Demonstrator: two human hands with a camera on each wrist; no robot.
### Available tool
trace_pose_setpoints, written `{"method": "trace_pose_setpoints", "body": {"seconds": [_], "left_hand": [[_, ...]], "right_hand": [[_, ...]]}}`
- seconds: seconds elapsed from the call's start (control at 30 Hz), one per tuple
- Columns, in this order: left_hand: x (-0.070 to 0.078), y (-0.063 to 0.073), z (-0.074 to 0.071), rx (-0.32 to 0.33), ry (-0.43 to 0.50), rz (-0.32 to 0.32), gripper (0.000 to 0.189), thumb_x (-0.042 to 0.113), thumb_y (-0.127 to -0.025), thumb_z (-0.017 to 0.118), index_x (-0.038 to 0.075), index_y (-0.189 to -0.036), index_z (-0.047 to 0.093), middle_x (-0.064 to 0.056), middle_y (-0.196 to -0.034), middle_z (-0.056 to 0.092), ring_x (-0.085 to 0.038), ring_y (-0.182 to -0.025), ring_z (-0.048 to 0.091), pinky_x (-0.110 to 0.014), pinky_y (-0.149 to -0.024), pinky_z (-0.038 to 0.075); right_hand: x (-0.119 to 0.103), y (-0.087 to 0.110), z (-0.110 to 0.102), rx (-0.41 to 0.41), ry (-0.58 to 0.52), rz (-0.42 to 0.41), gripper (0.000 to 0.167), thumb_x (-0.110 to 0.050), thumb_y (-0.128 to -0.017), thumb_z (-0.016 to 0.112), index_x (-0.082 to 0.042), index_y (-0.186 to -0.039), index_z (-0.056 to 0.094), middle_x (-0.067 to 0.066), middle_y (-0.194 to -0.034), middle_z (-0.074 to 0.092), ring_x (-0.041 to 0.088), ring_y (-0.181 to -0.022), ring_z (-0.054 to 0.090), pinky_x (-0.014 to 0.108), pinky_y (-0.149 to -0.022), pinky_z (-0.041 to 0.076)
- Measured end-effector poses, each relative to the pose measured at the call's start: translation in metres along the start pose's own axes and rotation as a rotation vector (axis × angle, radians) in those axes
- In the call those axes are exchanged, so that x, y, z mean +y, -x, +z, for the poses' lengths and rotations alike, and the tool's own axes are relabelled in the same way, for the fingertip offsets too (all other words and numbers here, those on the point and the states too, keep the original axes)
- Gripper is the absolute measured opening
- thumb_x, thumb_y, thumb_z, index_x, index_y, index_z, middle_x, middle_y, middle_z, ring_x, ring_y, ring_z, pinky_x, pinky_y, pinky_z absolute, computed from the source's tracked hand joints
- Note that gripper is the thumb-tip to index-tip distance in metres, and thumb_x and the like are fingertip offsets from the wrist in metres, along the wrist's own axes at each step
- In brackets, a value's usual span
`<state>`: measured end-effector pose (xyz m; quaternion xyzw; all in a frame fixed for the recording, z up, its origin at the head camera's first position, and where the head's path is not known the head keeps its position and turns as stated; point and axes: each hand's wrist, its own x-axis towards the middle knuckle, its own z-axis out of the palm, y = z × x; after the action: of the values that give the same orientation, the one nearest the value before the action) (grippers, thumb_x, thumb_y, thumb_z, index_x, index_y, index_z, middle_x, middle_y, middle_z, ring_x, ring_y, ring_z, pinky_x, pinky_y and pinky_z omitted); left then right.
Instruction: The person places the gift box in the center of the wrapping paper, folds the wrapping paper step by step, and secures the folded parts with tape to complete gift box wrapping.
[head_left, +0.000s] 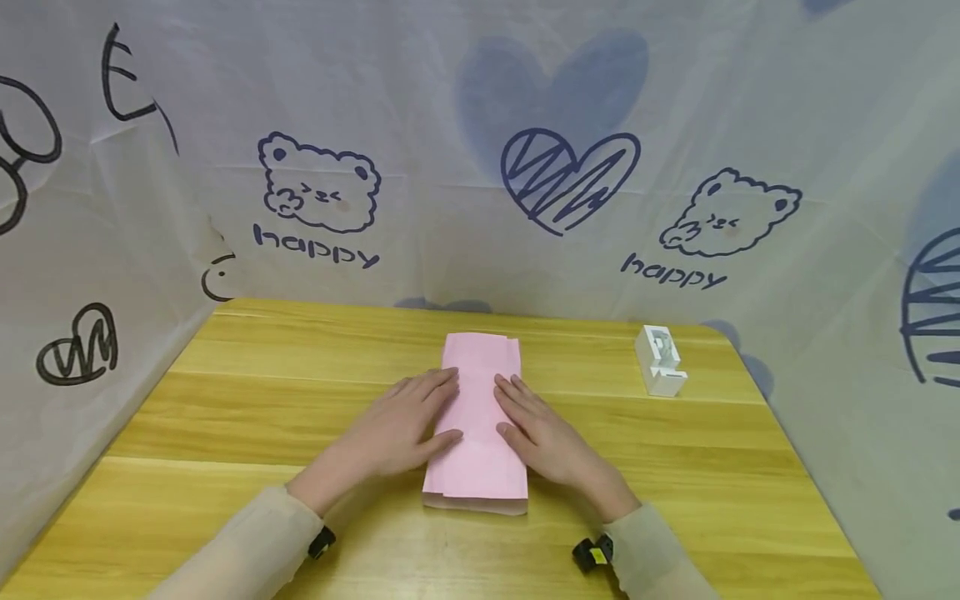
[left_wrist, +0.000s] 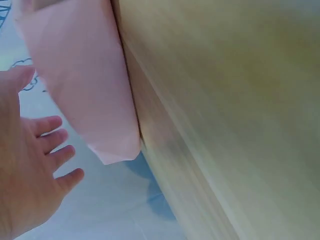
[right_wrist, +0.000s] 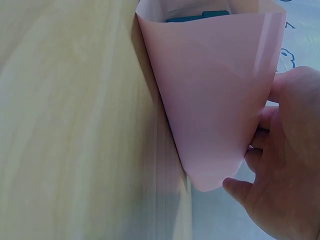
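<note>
On the yellow wood-grain table [head_left: 637,467], the left hand [head_left: 402,427] and right hand [head_left: 546,436], fingers extended, rest on opposite edges of a folded pink paper sleeve [head_left: 482,425], apparently steadying it around a dark-blue object [right_wrist: 216,14].

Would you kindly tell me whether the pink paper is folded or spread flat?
Folded: the pink paper wraps round a blue thing, visible inside its open end.

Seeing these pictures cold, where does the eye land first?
On the pink paper, lying on the table between the left hand and right hand, with something blue inside its near end. Then the white tape dispenser at the table's far right, and the scribbled heart on the cloth behind.
</note>
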<state>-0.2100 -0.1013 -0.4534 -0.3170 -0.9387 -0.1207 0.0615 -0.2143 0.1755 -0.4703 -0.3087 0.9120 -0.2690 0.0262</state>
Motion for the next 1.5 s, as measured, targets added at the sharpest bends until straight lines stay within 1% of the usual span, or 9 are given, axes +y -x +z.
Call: {"method": "trace_pose_setpoints", "body": {"seconds": [0.13, 0.27, 0.43, 0.7, 0.87, 0.97, 1.2, 1.4, 1.5], "left_hand": [[-0.003, -0.012, 0.007, -0.093, 0.013, 0.038, 0.075, 0.055, -0.109, 0.038, 0.006, -0.164, 0.027, -0.009, -0.173, 0.017, -0.032, -0.159, 0.017, -0.054, -0.126, 0.022], [-0.004, -0.018, 0.013, -0.144, 0.036, 0.054, 0.074, 0.054, -0.110, 0.032, 0.007, -0.166, 0.021, -0.008, -0.174, 0.011, -0.030, -0.160, 0.011, -0.050, -0.128, 0.018], [0.000, -0.020, 0.016, -0.146, 0.037, 0.093, 0.073, 0.050, -0.111, 0.033, 0.003, -0.165, 0.020, -0.012, -0.174, 0.010, -0.033, -0.160, 0.009, -0.049, -0.128, 0.017], [0.005, -0.023, 0.021, -0.159, 0.006, 0.155, 0.066, 0.040, -0.112, 0.032, 0.004, -0.166, 0.017, -0.011, -0.174, 0.009, -0.030, -0.160, 0.009, -0.046, -0.129, 0.013], [0.009, -0.025, 0.020, -0.179, -0.001, 0.148, 0.065, 0.039, -0.112, 0.031, 0.006, -0.166, 0.017, -0.010, -0.174, 0.008, -0.029, -0.161, 0.008, -0.046, -0.129, 0.012], [0.011, -0.027, 0.019, -0.190, -0.007, 0.143, 0.065, 0.040, -0.111, 0.030, 0.007, -0.167, 0.016, -0.009, -0.174, 0.007, -0.029, -0.161, 0.007, -0.046, -0.129, 0.011], [0.013, -0.029, 0.019, -0.198, -0.009, 0.139, 0.066, 0.040, -0.111, 0.029, 0.006, -0.166, 0.017, -0.011, -0.174, 0.009, -0.031, -0.160, 0.008, -0.047, -0.129, 0.012], [0.011, -0.028, 0.019, -0.174, -0.001, 0.141, 0.065, 0.037, -0.111, 0.031, 0.003, -0.165, 0.020, -0.014, -0.174, 0.012, -0.033, -0.160, 0.011, -0.048, -0.129, 0.014], [0.009, -0.028, 0.019, -0.171, -0.017, 0.142, 0.065, 0.038, -0.111, 0.030, 0.003, -0.165, 0.020, -0.014, -0.174, 0.012, -0.033, -0.160, 0.011, -0.048, -0.129, 0.014]], "right_hand": [[-0.002, 0.000, 0.000, -0.003, -0.003, -0.004, 0.059, -0.037, -0.113, 0.043, -0.008, -0.163, 0.032, 0.001, -0.173, 0.019, 0.023, -0.160, 0.012, 0.048, -0.127, 0.020], [-0.002, 0.000, 0.000, -0.005, -0.008, -0.009, 0.059, -0.035, -0.113, 0.043, -0.007, -0.163, 0.031, 0.001, -0.173, 0.019, 0.023, -0.160, 0.012, 0.047, -0.127, 0.021], [-0.002, 0.003, 0.000, -0.019, -0.022, -0.017, 0.059, -0.035, -0.114, 0.040, -0.006, -0.164, 0.027, 0.003, -0.174, 0.015, 0.023, -0.160, 0.008, 0.046, -0.128, 0.018], [0.000, 0.006, 0.002, -0.033, -0.036, -0.009, 0.063, -0.039, -0.114, 0.037, -0.008, -0.166, 0.019, 0.001, -0.174, 0.008, 0.022, -0.161, 0.003, 0.047, -0.128, 0.017], [0.001, 0.006, 0.002, -0.032, -0.070, 0.010, 0.064, -0.040, -0.113, 0.039, -0.012, -0.167, 0.017, -0.003, -0.174, 0.007, 0.019, -0.161, 0.003, 0.045, -0.128, 0.016], [0.003, 0.007, 0.000, -0.004, -0.078, 0.021, 0.065, -0.041, -0.112, 0.044, -0.014, -0.167, 0.022, -0.004, -0.174, 0.013, 0.019, -0.160, 0.008, 0.046, -0.128, 0.018], [0.011, 0.013, -0.015, 0.177, -0.098, 0.031, 0.049, -0.031, -0.108, 0.057, -0.016, -0.155, 0.052, 0.007, -0.161, 0.046, 0.029, -0.152, 0.037, 0.055, -0.123, 0.029], [0.037, 0.027, -0.047, 0.441, -0.114, 0.020, 0.034, -0.015, -0.106, 0.060, -0.009, -0.138, 0.066, 0.013, -0.141, 0.065, 0.035, -0.133, 0.059, 0.055, -0.111, 0.047], [0.061, 0.037, -0.067, 0.585, -0.094, 0.083, 0.029, -0.010, -0.104, 0.060, -0.007, -0.132, 0.070, 0.014, -0.133, 0.070, 0.034, -0.125, 0.064, 0.054, -0.103, 0.050]]}}
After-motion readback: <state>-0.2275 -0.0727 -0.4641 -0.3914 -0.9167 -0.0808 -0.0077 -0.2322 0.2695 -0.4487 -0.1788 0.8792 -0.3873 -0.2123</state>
